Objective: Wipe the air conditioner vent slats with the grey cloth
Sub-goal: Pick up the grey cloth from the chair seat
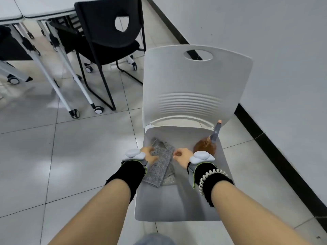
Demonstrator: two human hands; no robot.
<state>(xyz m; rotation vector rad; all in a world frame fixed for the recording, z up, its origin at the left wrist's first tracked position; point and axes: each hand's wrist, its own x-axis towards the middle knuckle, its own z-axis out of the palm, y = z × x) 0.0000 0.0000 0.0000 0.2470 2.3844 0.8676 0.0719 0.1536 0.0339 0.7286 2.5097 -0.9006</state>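
Observation:
A grey cloth point(161, 163) lies crumpled on the seat of a white plastic chair point(194, 82) in front of me. My left hand point(150, 154) rests on the cloth's left edge, fingers curled and blurred. My right hand point(183, 156) hovers at the cloth's right edge with its fingers curled in; whether it touches the cloth is unclear. Both wrists carry black bands with white trackers. No air conditioner vent is in view.
An amber spray bottle point(207, 145) with a grey nozzle lies on the seat, right of my right hand. A black chair point(109, 32) and white tables on castors point(44, 11) stand at the back left. A white wall point(265, 41) with black skirting runs along the right.

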